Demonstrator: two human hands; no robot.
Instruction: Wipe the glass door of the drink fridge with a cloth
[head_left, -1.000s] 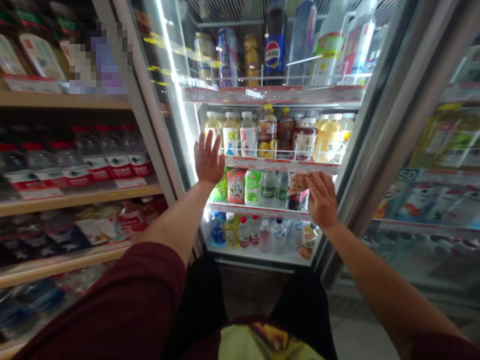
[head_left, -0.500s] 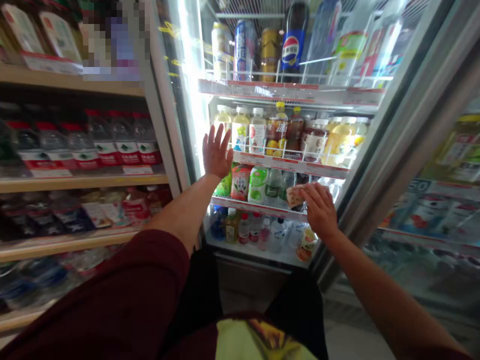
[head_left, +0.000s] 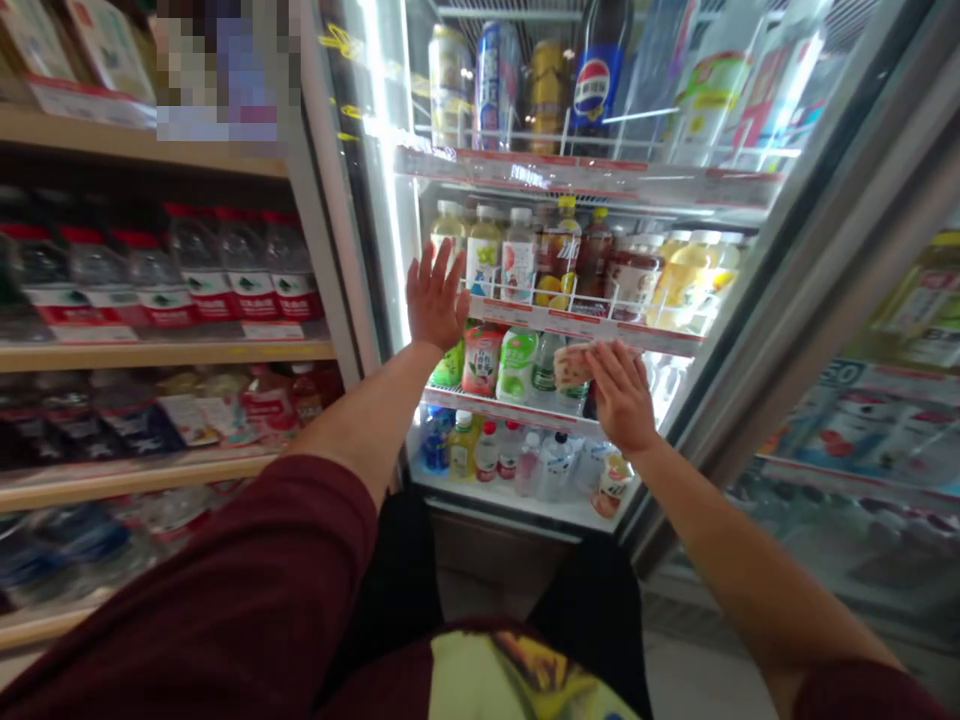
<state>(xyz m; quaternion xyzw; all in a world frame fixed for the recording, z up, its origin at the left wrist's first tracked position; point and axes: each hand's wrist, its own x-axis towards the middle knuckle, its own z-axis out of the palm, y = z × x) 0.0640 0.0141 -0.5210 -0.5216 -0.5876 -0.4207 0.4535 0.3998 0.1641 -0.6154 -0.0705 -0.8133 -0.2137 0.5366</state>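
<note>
A folded pinkish cloth [head_left: 574, 366] lies under the fingers of my right hand [head_left: 624, 398], which presses it flat in front of the lower drink shelves. My left hand [head_left: 436, 300] is raised with its fingers spread and palm forward, before the left end of the middle shelf. Both hands appear to rest on the glass door of a lit drinks fridge; faint reflections show on it. Behind the cloth stand clear bottles, partly hidden. Near them are a green-labelled bottle [head_left: 517, 365] and a red-labelled bottle [head_left: 481, 360].
A cola bottle [head_left: 598, 75] and cans fill the top fridge shelf. To the left, a wooden rack [head_left: 165, 355] holds red-capped water bottles [head_left: 210, 265]. A metal door frame [head_left: 757, 300] slants down the right side, with another drinks fridge beyond it.
My right hand has slid left and slightly up with the cloth. My left hand stays in about the same place, and the view has shifted a little.
</note>
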